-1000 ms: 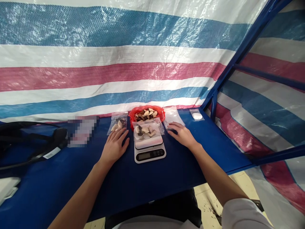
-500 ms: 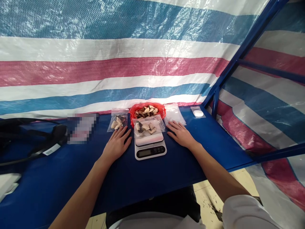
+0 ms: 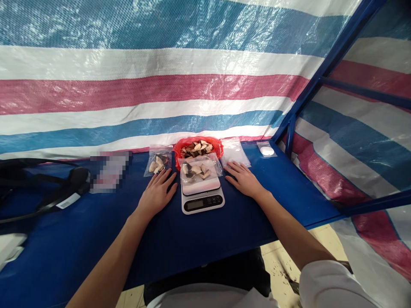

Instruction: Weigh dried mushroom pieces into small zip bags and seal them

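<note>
My left hand (image 3: pixel 156 193) lies flat on the blue table, fingers spread, its fingertips at the near edge of a clear zip bag (image 3: pixel 160 161) of pale, dark-edged dried slices. Between my hands stands a white digital kitchen scale (image 3: pixel 203 203) with a dark display strip. On its platform rests another clear zip bag (image 3: pixel 195 172) holding similar slices. Behind the scale, a red plastic bag (image 3: pixel 177 150) is open and full of the loose slices (image 3: pixel 201 147). My right hand (image 3: pixel 243 179) is flat too, fingers apart, its fingertips by a stack of clear bags (image 3: pixel 236 152).
A small clear bag with a white rounded object (image 3: pixel 266 151) lies at the back right of the blue table (image 3: pixel 180 252). At left are black straps (image 3: pixel 75 182), a blurred-out item (image 3: pixel 111 172) and a white object (image 3: pixel 11 248). Striped sheeting (image 3: pixel 144 92) hangs behind; a blue frame post (image 3: pixel 290 132) stands right.
</note>
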A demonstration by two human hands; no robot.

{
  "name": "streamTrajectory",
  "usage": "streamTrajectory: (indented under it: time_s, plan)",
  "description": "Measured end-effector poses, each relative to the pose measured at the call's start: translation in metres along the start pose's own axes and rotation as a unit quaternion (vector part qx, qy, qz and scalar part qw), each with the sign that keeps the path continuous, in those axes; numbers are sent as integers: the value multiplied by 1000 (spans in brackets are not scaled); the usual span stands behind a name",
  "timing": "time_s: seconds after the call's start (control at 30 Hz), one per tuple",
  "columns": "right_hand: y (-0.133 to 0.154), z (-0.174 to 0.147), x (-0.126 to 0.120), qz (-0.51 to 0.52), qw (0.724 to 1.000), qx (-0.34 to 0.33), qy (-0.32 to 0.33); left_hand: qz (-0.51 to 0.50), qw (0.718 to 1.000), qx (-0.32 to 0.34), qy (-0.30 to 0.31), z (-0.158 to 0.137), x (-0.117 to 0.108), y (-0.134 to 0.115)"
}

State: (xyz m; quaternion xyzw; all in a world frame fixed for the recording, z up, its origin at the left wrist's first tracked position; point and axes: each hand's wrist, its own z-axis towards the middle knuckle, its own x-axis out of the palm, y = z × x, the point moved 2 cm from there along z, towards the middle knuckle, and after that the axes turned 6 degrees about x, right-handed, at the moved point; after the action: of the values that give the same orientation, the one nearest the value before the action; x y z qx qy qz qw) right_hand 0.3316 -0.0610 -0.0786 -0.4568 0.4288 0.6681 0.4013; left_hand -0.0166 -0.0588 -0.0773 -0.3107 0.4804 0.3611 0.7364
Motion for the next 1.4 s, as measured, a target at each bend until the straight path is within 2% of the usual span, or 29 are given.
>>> streamTrajectory:
  time_s: [0.3, 0.47, 0.57, 0.67, 0.77, 0.9, 1.0, 1.2, 1.4]
  plan:
    - [2, -1, -1, -20, 1000, -8, -10, 0, 1000, -1, 1, 0, 1, 1]
    - [3, -1, -5, -24, 999, -8, -44, -20, 1000, -1, -23, 1, -2, 2]
    - [7, 0, -12, 15, 997, -2, -77, -49, 997, -4, -59, 5, -9, -1]
    - [12, 5, -20, 111, 988, 34, -106, -106, 989, -12, -102, 13, -21, -9]
    - [17, 15, -22, 274, 953, 89, -96, -168, 976, -20, -134, 26, -33, -19]
    - [24, 32, -13, 511, 842, 159, -68, -210, 971, 24, -116, 41, -37, -32]
    - [28, 40, -9, 583, 791, 177, -56, -213, 970, 40, -111, 47, -33, -37]
    - [30, 39, -10, 646, 734, 209, -13, -198, 973, 46, -112, 46, -30, -39]
    - [28, 36, -14, 661, 717, 219, 30, -192, 973, 61, -110, 48, -33, -41]
